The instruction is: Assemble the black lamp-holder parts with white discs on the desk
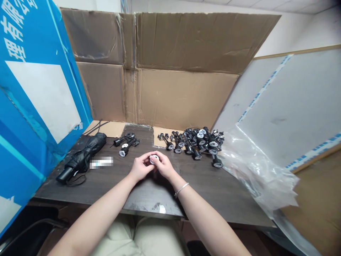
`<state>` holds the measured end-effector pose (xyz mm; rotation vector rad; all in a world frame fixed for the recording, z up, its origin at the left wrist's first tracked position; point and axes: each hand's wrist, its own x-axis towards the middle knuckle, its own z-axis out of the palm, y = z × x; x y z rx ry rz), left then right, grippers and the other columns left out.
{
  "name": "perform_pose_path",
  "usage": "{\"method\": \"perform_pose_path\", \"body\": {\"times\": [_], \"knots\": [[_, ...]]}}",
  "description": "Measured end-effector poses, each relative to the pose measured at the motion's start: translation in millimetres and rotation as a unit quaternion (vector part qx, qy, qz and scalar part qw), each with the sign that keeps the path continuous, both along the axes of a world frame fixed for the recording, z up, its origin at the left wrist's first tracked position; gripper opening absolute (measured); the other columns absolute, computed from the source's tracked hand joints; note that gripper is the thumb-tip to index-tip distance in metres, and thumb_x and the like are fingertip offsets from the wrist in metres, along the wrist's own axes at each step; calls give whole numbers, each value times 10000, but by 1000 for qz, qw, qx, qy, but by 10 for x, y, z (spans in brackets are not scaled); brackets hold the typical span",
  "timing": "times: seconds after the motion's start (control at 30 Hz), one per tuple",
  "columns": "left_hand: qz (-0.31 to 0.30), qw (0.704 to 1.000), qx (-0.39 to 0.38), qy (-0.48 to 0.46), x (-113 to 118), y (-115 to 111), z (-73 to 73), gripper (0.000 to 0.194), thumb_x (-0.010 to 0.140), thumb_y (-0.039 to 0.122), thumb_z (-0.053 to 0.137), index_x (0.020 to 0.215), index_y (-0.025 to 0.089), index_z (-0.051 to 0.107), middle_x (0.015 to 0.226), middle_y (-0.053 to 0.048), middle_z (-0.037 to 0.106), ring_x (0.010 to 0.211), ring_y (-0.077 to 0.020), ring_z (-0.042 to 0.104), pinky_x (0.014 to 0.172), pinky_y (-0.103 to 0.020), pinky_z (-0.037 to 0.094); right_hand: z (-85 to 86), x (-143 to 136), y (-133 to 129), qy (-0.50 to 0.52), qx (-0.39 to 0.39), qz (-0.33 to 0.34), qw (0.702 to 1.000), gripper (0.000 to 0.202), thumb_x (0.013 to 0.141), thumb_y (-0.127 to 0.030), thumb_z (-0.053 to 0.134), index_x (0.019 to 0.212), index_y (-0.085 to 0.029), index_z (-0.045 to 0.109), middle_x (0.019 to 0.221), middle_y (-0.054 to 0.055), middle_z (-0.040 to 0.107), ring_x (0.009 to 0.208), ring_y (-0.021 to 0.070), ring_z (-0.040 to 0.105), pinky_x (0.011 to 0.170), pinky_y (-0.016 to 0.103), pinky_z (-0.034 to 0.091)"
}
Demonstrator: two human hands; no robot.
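Close together over the middle of the table, my left hand and my right hand both close around a small part with a white round face. The fingers cover most of it, so its full shape is hidden. Ahead and to the right lies a pile of black cylindrical parts with white round ends and thin black branching pieces. To the left of my hands, a few similar black parts lie apart from the pile.
A folded black umbrella lies on the dark table at the left. Cardboard stands along the back, and a blue panel borders the left. Clear plastic sheeting drapes over the right edge.
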<state>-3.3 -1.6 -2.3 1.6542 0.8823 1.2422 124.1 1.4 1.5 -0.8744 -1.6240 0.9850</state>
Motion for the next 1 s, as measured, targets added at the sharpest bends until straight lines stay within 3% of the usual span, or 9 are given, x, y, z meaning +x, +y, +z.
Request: {"method": "perform_pose_path", "body": {"times": [0.13, 0.37, 0.5, 0.6, 0.7, 0.83, 1.0], "knots": [[2, 1000, -3, -4, 1, -6, -1, 470, 603, 82, 560, 1070, 113, 590, 763, -41, 691, 577, -119, 615, 563, -208, 517, -4, -11, 0, 14, -12, 0, 1000, 267, 754, -443, 512, 810, -184, 549, 664, -12, 518, 513, 95, 458, 452, 218, 400], [0, 1000, 5, -9, 9, 24, 14, 456, 630, 147, 609, 1084, 136, 569, 944, -67, 670, 779, -167, 642, 690, -251, 538, -27, -12, 41, 89, -71, 27, 993, 258, 725, -418, 562, 841, -189, 587, 762, 10, 574, 680, 136, 530, 642, 277, 444], [-6, 1000, 11, -9, -5, 20, 13, 496, 637, 212, 655, 1116, 137, 547, 1025, -90, 640, 859, -192, 626, 744, -273, 527, 2, 26, 34, 137, -107, 44, 984, 268, 675, -326, 619, 915, -206, 617, 854, 16, 603, 789, 155, 542, 733, 291, 436], [-34, 999, -8, -37, -5, 17, 7, 522, 683, 279, 629, 1166, 120, 509, 956, -96, 654, 796, -182, 632, 705, -277, 530, 9, 54, 37, 182, -141, 57, 972, 370, 636, -265, 632, 1002, -219, 603, 851, 12, 609, 733, 148, 542, 653, 272, 439], [-46, 997, -28, -53, 0, 28, 7, 487, 752, 336, 543, 1177, 103, 499, 763, -59, 664, 626, -143, 615, 604, -258, 523, 4, 58, 47, 209, -161, 80, 961, 374, 655, -298, 608, 1018, -204, 595, 697, -7, 582, 550, 113, 492, 520, 251, 394], [4, 1000, -13, -24, -2, 39, 1, 429, 796, 360, 474, 1141, 114, 537, 742, -46, 664, 546, -119, 577, 550, -238, 508, -2, 23, 52, 193, -135, 77, 969, 361, 718, -437, 544, 963, -177, 595, 615, -6, 548, 507, 120, 482, 506, 267, 387], [58, 997, 43, 38, 22, -6, -6, 374, 853, 333, 381, 1147, 156, 529, 947, -59, 661, 732, -146, 622, 668, -246, 523, -40, -15, 42, 92, -32, -19, 995, 402, 791, -542, 411, 838, -184, 586, 649, 14, 528, 549, 134, 489, 539, 285, 427]]}}
